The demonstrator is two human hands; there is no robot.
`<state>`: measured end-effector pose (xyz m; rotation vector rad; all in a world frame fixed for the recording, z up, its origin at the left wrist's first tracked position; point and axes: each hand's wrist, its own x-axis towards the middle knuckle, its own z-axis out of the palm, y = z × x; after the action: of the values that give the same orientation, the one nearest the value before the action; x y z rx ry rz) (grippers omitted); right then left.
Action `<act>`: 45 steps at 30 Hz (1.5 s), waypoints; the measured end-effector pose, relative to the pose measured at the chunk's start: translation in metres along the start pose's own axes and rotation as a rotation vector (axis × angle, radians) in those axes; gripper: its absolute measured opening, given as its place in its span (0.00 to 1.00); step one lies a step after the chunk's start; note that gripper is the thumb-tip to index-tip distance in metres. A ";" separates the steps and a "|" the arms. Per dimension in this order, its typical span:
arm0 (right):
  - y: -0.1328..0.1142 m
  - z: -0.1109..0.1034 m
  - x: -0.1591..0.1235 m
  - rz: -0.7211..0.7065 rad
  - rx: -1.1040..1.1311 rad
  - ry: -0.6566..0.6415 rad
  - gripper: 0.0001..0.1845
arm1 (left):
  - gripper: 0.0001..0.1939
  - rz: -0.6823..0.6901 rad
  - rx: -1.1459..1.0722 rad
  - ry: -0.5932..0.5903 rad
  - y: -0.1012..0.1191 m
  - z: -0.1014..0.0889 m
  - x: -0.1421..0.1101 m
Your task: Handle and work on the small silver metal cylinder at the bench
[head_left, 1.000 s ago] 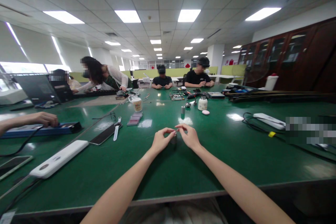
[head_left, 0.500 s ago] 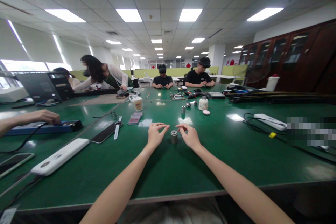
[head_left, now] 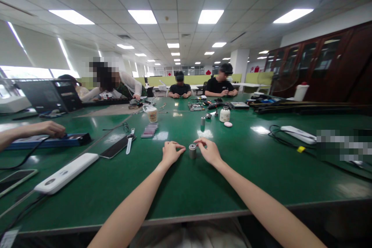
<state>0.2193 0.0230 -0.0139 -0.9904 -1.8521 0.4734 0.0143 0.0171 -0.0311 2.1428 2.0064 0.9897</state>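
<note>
A small metal cylinder (head_left: 192, 152) stands upright on the green table, with dark openings in its top face. To its left, my left hand (head_left: 172, 152) is closed, thumb and fingertips meeting in a pinch; whatever they may hold is too small to see. My right hand (head_left: 209, 150) reaches in from the other side, fingers stretched out above the thumb with a small gap between them. Its fingertips are close to the cylinder's top edge; whether they touch it I cannot tell. Farther back stands a second, slimmer metal cylinder (head_left: 202, 121).
A white jar (head_left: 224, 115) stands behind, its pink lid (head_left: 228, 124) beside it. Leftward are a paper cup (head_left: 152, 115), a watch (head_left: 130, 141), a dark phone (head_left: 114, 147) and a white power strip (head_left: 67, 173). Another person's hand (head_left: 52, 128) touches a blue power strip (head_left: 78, 140).
My left hand has dropped slightly and shifted a little left, its fingertips now lower beside the cylinder. My right hand has barely moved. The cylinder stands in the same spot.
</note>
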 end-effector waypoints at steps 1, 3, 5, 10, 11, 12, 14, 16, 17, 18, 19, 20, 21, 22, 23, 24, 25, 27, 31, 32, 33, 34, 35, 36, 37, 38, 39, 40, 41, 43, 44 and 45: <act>0.001 0.000 0.000 0.000 0.010 -0.004 0.16 | 0.09 0.029 -0.021 0.028 0.002 0.000 0.000; 0.002 0.000 0.001 0.006 0.035 -0.010 0.17 | 0.10 0.113 -0.090 0.109 0.008 -0.002 -0.001; 0.003 0.000 0.001 0.015 0.050 -0.010 0.18 | 0.10 0.219 -0.179 0.187 0.018 -0.005 -0.003; 0.001 -0.003 0.002 0.052 -0.003 0.037 0.18 | 0.07 0.366 -0.262 0.206 0.047 -0.007 -0.014; 0.000 -0.004 0.002 0.061 -0.016 0.044 0.19 | 0.07 0.371 -0.254 0.200 0.050 -0.007 -0.015; -0.001 -0.005 0.002 0.067 -0.027 0.048 0.19 | 0.06 0.374 -0.245 0.196 0.052 -0.006 -0.017; -0.002 -0.007 0.002 0.074 -0.048 0.058 0.20 | 0.07 0.377 -0.236 0.195 0.053 -0.005 -0.018; -0.002 -0.007 0.001 0.075 -0.062 0.070 0.20 | 0.07 0.376 -0.232 0.199 0.052 -0.005 -0.019; -0.002 -0.007 0.001 0.073 -0.070 0.073 0.19 | 0.07 0.376 -0.231 0.202 0.050 -0.005 -0.018; -0.002 -0.007 0.001 0.071 -0.080 0.074 0.19 | 0.08 0.375 -0.230 0.206 0.049 -0.005 -0.018; -0.002 -0.006 0.001 0.068 -0.093 0.073 0.18 | 0.08 0.376 -0.231 0.210 0.048 -0.005 -0.017; -0.002 -0.005 0.001 0.063 -0.109 0.074 0.18 | 0.08 0.380 -0.231 0.209 0.047 -0.004 -0.016; -0.001 -0.004 0.001 0.057 -0.127 0.075 0.18 | 0.08 0.386 -0.230 0.207 0.047 -0.004 -0.016; -0.001 -0.003 0.001 0.051 -0.145 0.076 0.18 | 0.08 0.394 -0.227 0.203 0.046 -0.004 -0.015; 0.000 -0.002 0.001 0.045 -0.159 0.076 0.17 | 0.08 0.400 -0.224 0.201 0.045 -0.003 -0.015; 0.001 -0.001 0.002 0.037 -0.170 0.072 0.17 | 0.08 0.404 -0.220 0.201 0.045 -0.003 -0.015; 0.001 0.000 0.002 0.029 -0.177 0.067 0.17 | 0.08 0.407 -0.218 0.204 0.044 -0.003 -0.014; 0.003 0.001 0.002 0.013 -0.178 0.055 0.16 | 0.08 0.407 -0.218 0.210 0.043 -0.002 -0.014; 0.004 0.002 0.001 -0.019 -0.154 0.028 0.16 | 0.09 0.417 -0.231 0.207 0.042 -0.002 -0.013; 0.003 0.002 0.001 -0.023 -0.143 0.016 0.16 | 0.09 0.421 -0.235 0.203 0.041 -0.002 -0.012; 0.003 0.001 0.001 -0.025 -0.132 0.003 0.16 | 0.10 0.422 -0.237 0.198 0.041 -0.002 -0.012; 0.002 0.001 0.000 -0.025 -0.118 -0.010 0.16 | 0.10 0.421 -0.237 0.193 0.041 -0.002 -0.012; 0.001 0.000 0.000 -0.023 -0.104 -0.020 0.15 | 0.10 0.417 -0.236 0.189 0.041 -0.002 -0.012; 0.001 0.000 0.000 -0.018 -0.089 -0.025 0.14 | 0.11 0.412 -0.233 0.185 0.041 -0.002 -0.012; 0.000 0.000 -0.001 -0.011 -0.072 -0.025 0.13 | 0.11 0.407 -0.231 0.181 0.041 -0.002 -0.012; -0.001 -0.001 -0.001 0.001 -0.053 -0.023 0.12 | 0.12 0.404 -0.229 0.178 0.041 -0.002 -0.013; -0.001 -0.001 -0.001 0.017 -0.034 -0.021 0.11 | 0.12 0.403 -0.227 0.175 0.042 -0.002 -0.013; -0.001 -0.001 -0.001 0.033 -0.018 -0.020 0.11 | 0.12 0.402 -0.225 0.173 0.042 -0.002 -0.014; -0.001 0.000 -0.001 0.045 -0.010 -0.021 0.12 | 0.13 0.401 -0.224 0.169 0.042 -0.002 -0.015; -0.001 0.000 -0.002 0.052 -0.012 -0.029 0.12 | 0.13 0.397 -0.228 0.160 0.043 -0.001 -0.016; -0.001 0.001 -0.002 0.048 -0.018 -0.035 0.12 | 0.13 0.394 -0.234 0.154 0.043 -0.001 -0.016; -0.001 0.002 -0.002 0.045 -0.023 -0.042 0.11 | 0.13 0.391 -0.242 0.149 0.043 0.000 -0.016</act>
<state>0.2177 0.0210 -0.0151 -1.0464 -1.8796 0.5035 0.0524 -0.0045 -0.0186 2.4292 1.4447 1.3964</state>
